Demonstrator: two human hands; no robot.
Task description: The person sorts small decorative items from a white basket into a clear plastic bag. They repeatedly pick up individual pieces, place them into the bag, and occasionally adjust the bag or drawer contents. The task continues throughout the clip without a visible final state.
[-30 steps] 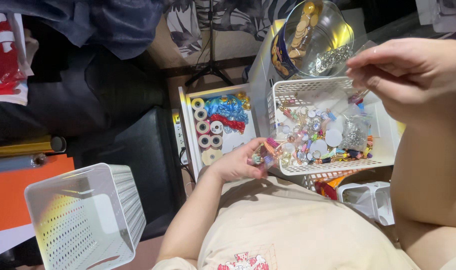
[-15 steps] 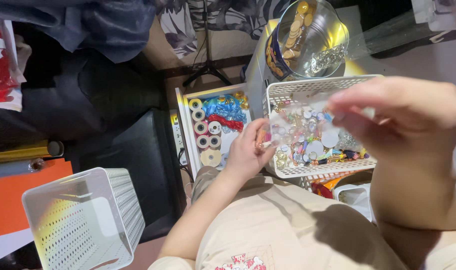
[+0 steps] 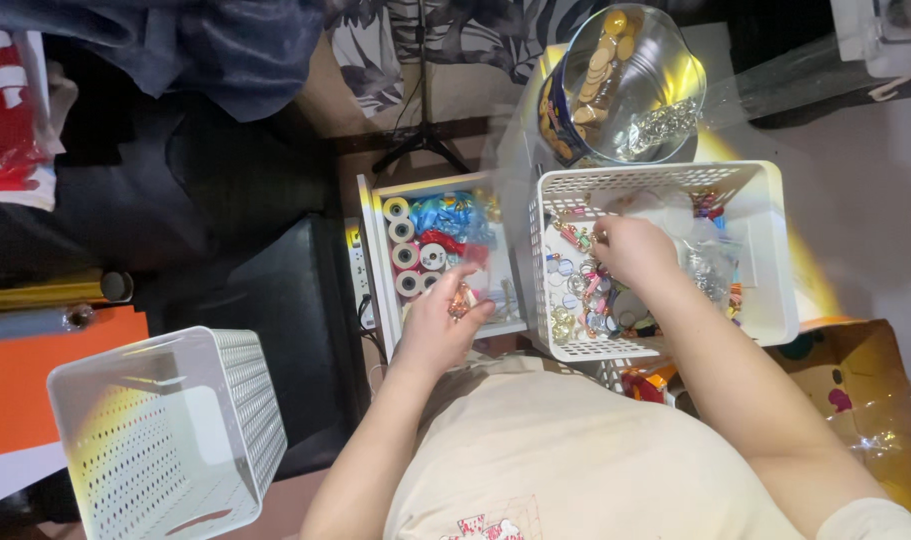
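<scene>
The right hand (image 3: 630, 250) reaches into a white perforated basket (image 3: 765, 250) of small colourful trinkets (image 3: 585, 290); its fingers curl down among them, and whether they pinch anything I cannot tell. The left hand (image 3: 440, 320) hovers by the shallow tray of tape rolls (image 3: 405, 255), its fingers pinching a small orange-gold charm (image 3: 460, 300). That charm looks easy to lose: a loose pinch could drop it onto the lap or into the tray. The basket sits at the person's knees, so a hard tug on tangled pieces could tip it and spill them. The round tin (image 3: 615, 85) beyond stands close to the basket's far rim.
</scene>
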